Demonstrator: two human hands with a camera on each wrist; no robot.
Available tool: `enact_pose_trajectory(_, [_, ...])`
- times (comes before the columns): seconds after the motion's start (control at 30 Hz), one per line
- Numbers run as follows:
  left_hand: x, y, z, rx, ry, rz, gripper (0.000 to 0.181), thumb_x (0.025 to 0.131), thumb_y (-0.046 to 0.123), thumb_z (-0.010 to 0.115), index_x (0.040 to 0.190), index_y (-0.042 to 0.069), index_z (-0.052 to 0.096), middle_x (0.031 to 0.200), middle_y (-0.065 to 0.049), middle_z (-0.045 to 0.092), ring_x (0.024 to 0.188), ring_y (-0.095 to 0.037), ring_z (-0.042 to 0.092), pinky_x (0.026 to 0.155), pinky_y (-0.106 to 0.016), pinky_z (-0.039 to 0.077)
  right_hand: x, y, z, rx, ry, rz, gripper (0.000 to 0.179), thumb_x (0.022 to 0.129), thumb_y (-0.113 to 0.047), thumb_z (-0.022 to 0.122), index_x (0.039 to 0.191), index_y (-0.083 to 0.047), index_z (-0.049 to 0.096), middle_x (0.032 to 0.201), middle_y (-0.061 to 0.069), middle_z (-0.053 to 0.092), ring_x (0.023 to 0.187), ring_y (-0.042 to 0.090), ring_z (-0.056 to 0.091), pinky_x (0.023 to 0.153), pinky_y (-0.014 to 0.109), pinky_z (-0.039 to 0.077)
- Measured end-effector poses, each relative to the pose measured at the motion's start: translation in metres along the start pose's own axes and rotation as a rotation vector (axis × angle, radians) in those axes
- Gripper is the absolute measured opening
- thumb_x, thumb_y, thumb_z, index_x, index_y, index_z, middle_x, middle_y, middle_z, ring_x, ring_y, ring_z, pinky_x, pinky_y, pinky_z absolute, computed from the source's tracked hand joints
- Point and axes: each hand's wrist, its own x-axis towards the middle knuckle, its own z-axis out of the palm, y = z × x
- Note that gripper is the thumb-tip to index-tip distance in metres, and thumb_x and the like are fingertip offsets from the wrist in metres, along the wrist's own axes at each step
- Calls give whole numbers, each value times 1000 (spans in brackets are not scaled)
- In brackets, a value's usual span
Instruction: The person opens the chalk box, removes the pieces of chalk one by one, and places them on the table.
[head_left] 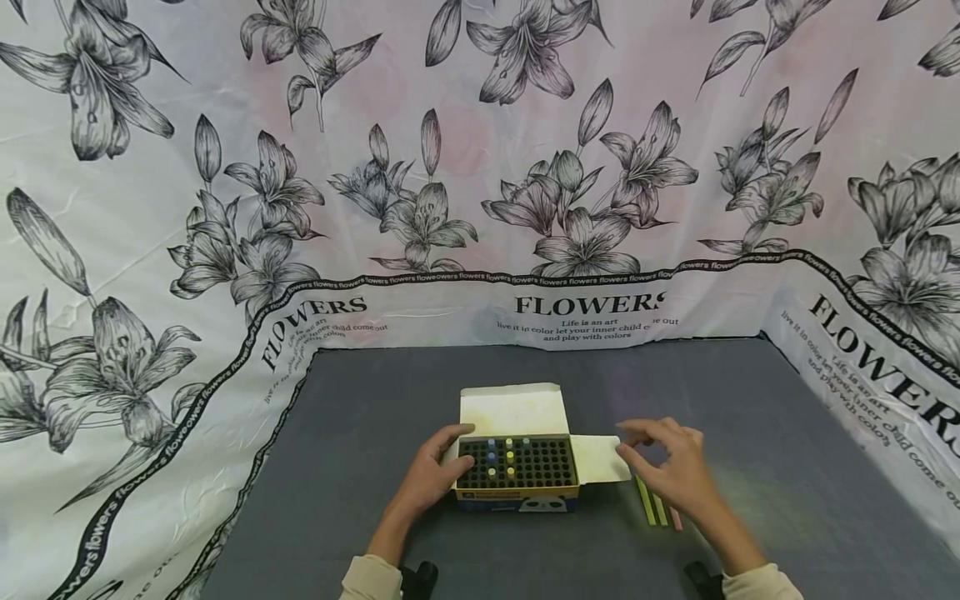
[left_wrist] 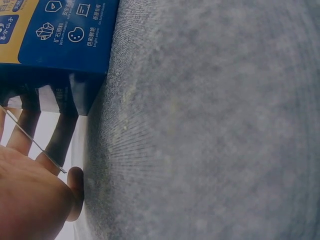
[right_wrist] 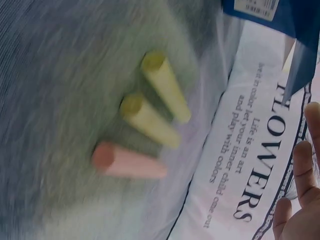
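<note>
A chalk box [head_left: 517, 500] stands with its lid and right flap folded out, showing a black grid of holes with several blue, yellow and green sticks of chalk [head_left: 510, 457] in it. My left hand [head_left: 431, 475] grips the box's left end, thumb over the near-left rim and index finger toward the back corner. In the left wrist view, fingers [left_wrist: 60, 135] reach behind the blue end panel. My right hand [head_left: 671, 462] is at the outer edge of the white right flap [head_left: 600, 458], thumb and index tips a little apart there. Other fingers [right_wrist: 304, 170] are spread below the flap.
Two yellow chalks [right_wrist: 167, 90] and a pink chalk [right_wrist: 132, 162] lie on the grey cloth [head_left: 360, 408] right of the box, below my right hand. A flower-printed sheet [head_left: 450, 308] hangs behind and along both sides.
</note>
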Motion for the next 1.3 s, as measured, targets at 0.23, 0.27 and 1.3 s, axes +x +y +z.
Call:
enact_pose_trajectory(0.23, [-1,0,0,1,-2,-4,47,99,16,66,144,24,56,155,-9,49,124,-29,52,87,-41,45,-3,-9,18,78,7,25,34,76,-1,85,106,-15,77,81,-12,71,79,5,51,84,44,22])
enact_pose_trajectory(0.27, [-1,-1,0,3,-3,-6,47,99,16,66,144,25,56,155,-9,49,123,-29,53,87,-40,45,-4,-11,20,90,6,29,33,76,-1,85,106,-13,77,81,-12,71,78,7,51,84,44,21])
enact_pose_trajectory(1.3, [-1,2,0,2,-4,-1,47,99,17,66,145,25,56,156,-8,49,136,-32,49,99,-47,46,18,-58,94,-114,-67,20,22,75,-17,89,95,-16,79,89,0,75,82,15,47,84,50,22])
